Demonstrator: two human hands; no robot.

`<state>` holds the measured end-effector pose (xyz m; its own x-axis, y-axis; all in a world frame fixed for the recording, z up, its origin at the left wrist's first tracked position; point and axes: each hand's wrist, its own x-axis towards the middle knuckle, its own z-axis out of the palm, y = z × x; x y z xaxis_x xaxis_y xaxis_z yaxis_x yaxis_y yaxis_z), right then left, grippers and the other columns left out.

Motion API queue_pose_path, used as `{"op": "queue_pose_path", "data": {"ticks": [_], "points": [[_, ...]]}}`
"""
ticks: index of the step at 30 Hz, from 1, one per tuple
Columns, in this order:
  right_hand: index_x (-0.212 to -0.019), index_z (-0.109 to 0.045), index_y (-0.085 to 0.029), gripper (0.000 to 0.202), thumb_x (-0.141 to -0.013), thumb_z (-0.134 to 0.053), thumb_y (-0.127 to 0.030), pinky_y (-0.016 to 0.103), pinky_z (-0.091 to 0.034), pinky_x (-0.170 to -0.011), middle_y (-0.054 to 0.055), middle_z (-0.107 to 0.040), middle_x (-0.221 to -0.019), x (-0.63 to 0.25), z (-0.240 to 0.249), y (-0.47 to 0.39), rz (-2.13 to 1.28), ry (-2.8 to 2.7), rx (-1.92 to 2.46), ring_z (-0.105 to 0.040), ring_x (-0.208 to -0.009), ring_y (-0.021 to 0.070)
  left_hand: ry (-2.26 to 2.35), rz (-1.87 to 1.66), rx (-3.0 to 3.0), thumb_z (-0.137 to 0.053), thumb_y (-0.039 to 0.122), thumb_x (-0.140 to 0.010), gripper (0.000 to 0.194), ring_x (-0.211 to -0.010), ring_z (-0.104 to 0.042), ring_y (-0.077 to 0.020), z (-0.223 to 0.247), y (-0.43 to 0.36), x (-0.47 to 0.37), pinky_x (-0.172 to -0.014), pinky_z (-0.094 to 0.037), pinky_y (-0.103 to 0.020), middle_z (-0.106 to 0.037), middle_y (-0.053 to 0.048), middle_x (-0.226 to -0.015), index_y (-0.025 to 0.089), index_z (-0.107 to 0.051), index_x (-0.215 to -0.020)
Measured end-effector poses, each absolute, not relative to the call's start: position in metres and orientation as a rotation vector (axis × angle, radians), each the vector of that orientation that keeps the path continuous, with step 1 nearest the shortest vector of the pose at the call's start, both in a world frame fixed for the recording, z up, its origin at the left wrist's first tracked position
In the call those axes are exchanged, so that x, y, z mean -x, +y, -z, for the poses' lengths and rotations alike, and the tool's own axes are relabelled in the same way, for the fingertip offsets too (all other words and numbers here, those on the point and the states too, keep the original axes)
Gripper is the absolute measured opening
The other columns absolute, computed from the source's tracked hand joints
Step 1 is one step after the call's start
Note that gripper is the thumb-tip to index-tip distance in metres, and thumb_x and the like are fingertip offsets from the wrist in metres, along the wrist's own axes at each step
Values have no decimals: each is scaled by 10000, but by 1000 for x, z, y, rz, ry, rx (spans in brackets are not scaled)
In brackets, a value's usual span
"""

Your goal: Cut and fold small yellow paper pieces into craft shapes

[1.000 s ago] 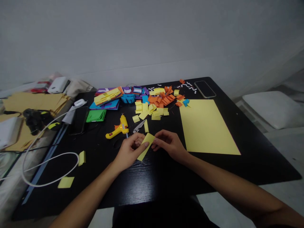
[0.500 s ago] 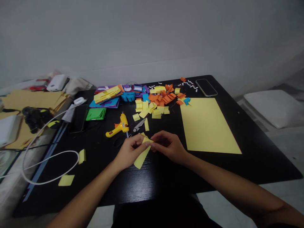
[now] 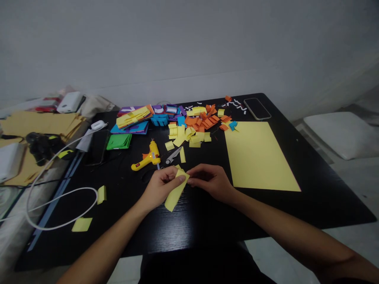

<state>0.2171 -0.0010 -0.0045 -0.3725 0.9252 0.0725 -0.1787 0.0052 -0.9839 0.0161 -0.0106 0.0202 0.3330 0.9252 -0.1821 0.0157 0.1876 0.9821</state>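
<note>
A yellow paper strip (image 3: pixel 175 195) slants down over the black table, pinched between the thumb and fingers of my left hand (image 3: pixel 161 187). My right hand (image 3: pixel 211 182) is at the strip's upper right corner, its thumb and index finger pressed together there; what lies between those fingertips is too small to tell. Just beyond my hands are grey scissors (image 3: pixel 173 156) and a narrow yellow piece (image 3: pixel 182 154). A yellow glue gun (image 3: pixel 151 157) lies to the left of the scissors. Folded yellow pieces (image 3: pixel 179 136) and orange pieces (image 3: pixel 207 120) form a pile farther back.
A large yellow sheet (image 3: pixel 260 156) lies at the right, with a phone (image 3: pixel 257 108) behind it. Green papers (image 3: pixel 119 141), stacked coloured papers (image 3: pixel 134 118) and a dark phone (image 3: pixel 99 146) are at the left. A white cable (image 3: pixel 59 228) loops near two yellow pieces.
The yellow strip has tilted slightly, and its lower end has shifted a little left. My right fingertips have moved slightly at its corner. The view has shifted slightly.
</note>
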Motion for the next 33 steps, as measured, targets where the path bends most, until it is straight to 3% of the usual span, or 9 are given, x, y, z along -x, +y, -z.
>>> {"op": "queue_pose_path", "data": {"ticks": [19,33], "points": [[-868,-815,-220,160,-765,-866,-331,235,-580,-613,31,-774,-811,-219,6,0,-1332,-1481,847,-715,-701,145,1106,-790,-1185,-796,472,-780,372,-511,-522,-92,-20,-10,-15,-496,-383,-201,-642,2,-591,131,-671,-698],[-837,-827,-237,126,-753,-874,-319,271,-602,-634,33,-777,-801,-219,7,0,-1379,-1472,833,-726,-695,164,1073,-736,-1174,-795,449,-786,335,-527,-562,-108,-19,-10,-13,-521,-419,-212,-663,-14,-604,129,-709,-732]]}}
